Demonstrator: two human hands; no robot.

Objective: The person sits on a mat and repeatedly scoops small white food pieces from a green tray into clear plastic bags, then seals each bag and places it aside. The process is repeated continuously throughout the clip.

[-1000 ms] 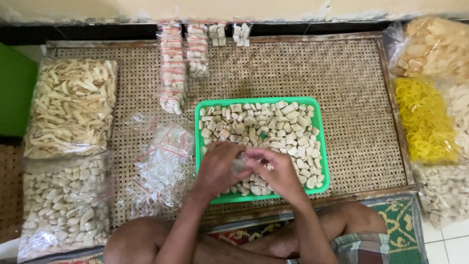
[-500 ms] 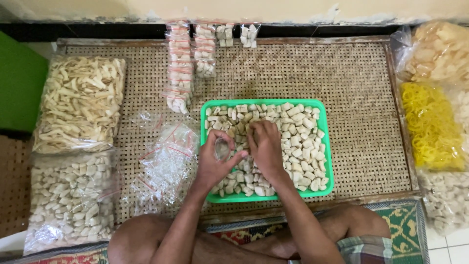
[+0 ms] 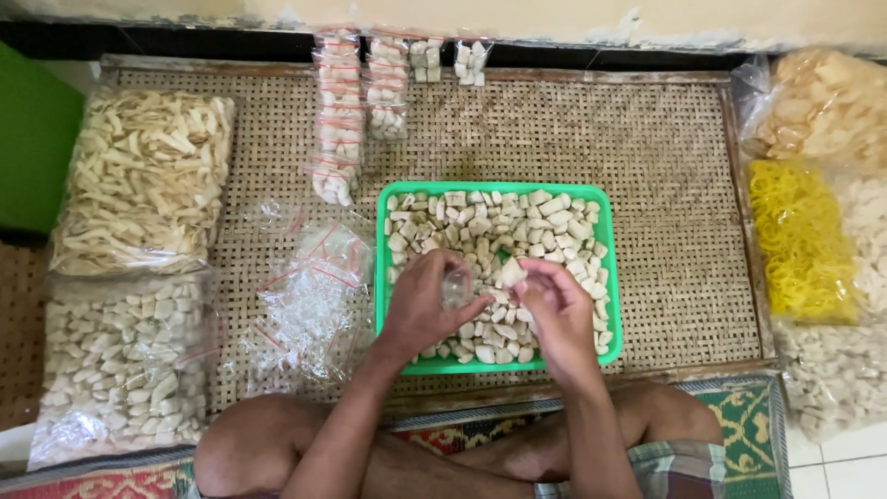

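Your right hand (image 3: 559, 310) pinched 1 pale cracker piece (image 3: 511, 272) at the fingertips; your left hand (image 3: 420, 310) held a small clear bag (image 3: 455, 287) beside it. Both hovered over the green tray (image 3: 381, 277) of crackers on the woven mat (image 3: 665, 185); empty bags (image 3: 309, 296) lay left.

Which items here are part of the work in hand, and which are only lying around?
In use:
left hand holding a small clear bag
right hand pinching a pale cracker piece
green tray of pale pieces
pile of empty clear bags

Lying about:
big bags of crackers at left
yellow crackers at right
filled small packets
woven mat
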